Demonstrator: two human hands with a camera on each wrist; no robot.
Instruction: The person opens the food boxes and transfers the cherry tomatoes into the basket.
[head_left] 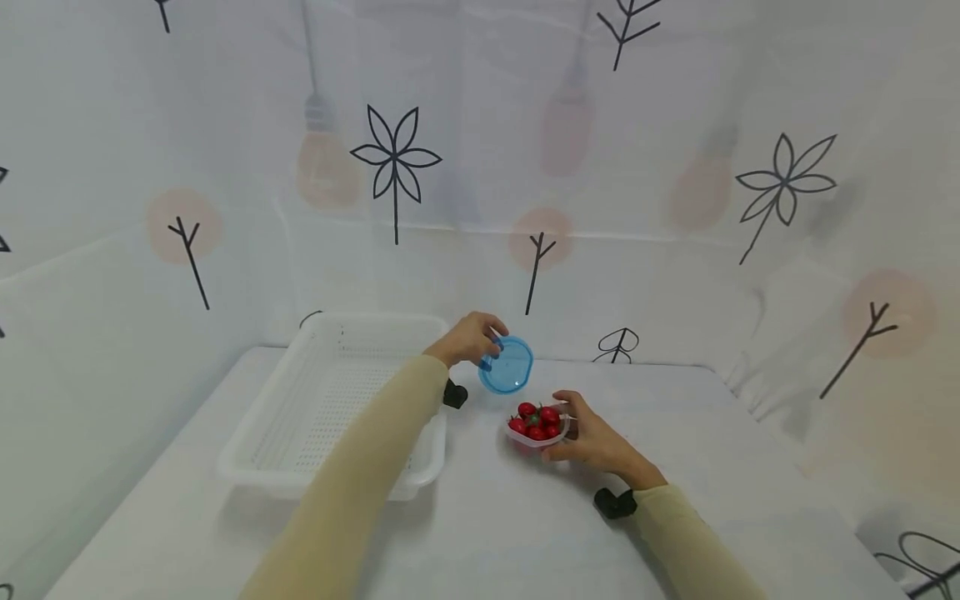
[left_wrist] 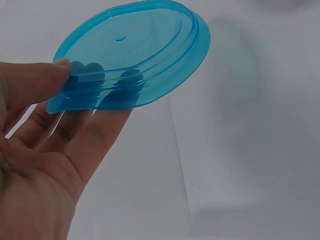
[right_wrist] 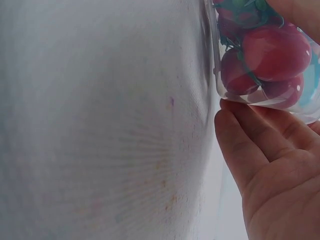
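My left hand [head_left: 467, 339] pinches a translucent blue lid [head_left: 507, 367] by its edge, held up off the table. In the left wrist view the thumb lies on one face of the lid [left_wrist: 145, 42], and the fingertips show through it from behind. To the right, my right hand [head_left: 597, 439] grips a small clear plastic container [head_left: 534, 444] around its right side. Red cherry tomatoes [head_left: 536, 423] with green stems fill the uncovered container. Seen from the right wrist, fingers [right_wrist: 242, 142] press against the clear wall, with tomatoes [right_wrist: 277, 52] visible behind it.
A large white perforated plastic basket [head_left: 255, 400] stands on the left of the table, partly behind my left forearm. White cloth covers the table [head_left: 517, 533]. Behind it hangs a white curtain [head_left: 480, 167] printed with flowers and twigs.
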